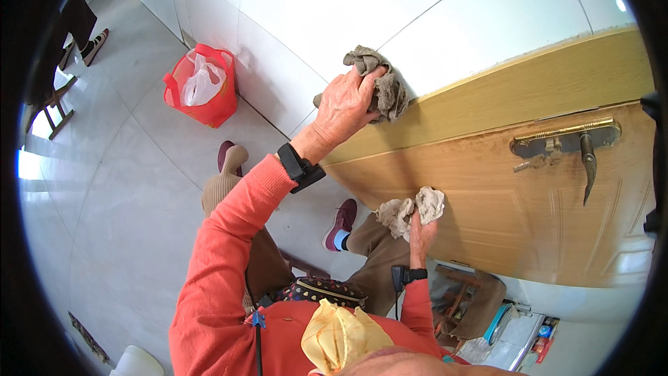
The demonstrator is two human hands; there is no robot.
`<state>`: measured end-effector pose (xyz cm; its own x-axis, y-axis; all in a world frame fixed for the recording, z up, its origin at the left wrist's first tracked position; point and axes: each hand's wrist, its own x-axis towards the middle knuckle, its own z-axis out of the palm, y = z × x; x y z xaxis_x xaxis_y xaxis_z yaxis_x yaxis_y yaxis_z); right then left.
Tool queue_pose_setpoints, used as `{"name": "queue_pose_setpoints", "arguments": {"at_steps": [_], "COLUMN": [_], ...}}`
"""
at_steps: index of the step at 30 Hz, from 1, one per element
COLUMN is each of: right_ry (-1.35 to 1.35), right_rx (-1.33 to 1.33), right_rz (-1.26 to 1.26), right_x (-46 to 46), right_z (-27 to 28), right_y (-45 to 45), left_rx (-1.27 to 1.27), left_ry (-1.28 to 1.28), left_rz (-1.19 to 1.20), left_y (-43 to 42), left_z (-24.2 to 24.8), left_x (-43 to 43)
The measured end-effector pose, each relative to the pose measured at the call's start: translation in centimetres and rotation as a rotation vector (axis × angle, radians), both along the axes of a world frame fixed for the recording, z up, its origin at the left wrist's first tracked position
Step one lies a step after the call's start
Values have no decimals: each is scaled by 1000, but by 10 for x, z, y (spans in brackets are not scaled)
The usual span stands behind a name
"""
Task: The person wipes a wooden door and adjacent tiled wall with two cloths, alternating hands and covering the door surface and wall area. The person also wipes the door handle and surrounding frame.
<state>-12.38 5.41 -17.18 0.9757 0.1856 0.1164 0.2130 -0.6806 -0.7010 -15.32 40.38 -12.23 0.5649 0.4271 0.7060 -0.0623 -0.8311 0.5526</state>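
My left hand (342, 107) grips a crumpled grey-brown cloth (389, 95) at the white tiled wall (323, 21), right by the edge of the wooden door frame (480, 86). Lower down, my right hand (421, 232) holds a bunched beige cloth (430, 204) in front of the wooden door (485, 198). Part of that cloth hangs loose to the left of my fingers. I cannot tell whether it touches the door panel. On the door, a brass lock plate (563, 136) carries a curved lever handle (588, 162) with keys (537, 162) beside it.
A red bag (209, 107) with a white plastic bag inside stands on the tiled floor (130, 209) against the wall. At the far left are another person's feet (94, 48) and a wooden stool (60, 109). A brown cabinet (469, 303) stands at lower right.
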Motion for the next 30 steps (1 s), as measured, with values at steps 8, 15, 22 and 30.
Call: {"name": "queue_pose_setpoints", "arguments": {"at_steps": [8, 15, 22, 30], "right_ry": [-64, -39, -71, -59], "right_rx": [77, -30, -28, -87], "right_rz": [96, 21, 18, -23], "right_x": [3, 0, -1, -1], "right_z": [-3, 3, 4, 2], "right_y": [0, 3, 3, 0], "left_rx": [-13, -15, -1, -12], "left_ry": [71, 70, 36, 56], "left_rz": [-43, 0, -2, -10], "left_y": [0, -7, -7, -7], "left_z": [-2, -5, -8, -4], "left_x": [-7, -4, -6, -6]}}
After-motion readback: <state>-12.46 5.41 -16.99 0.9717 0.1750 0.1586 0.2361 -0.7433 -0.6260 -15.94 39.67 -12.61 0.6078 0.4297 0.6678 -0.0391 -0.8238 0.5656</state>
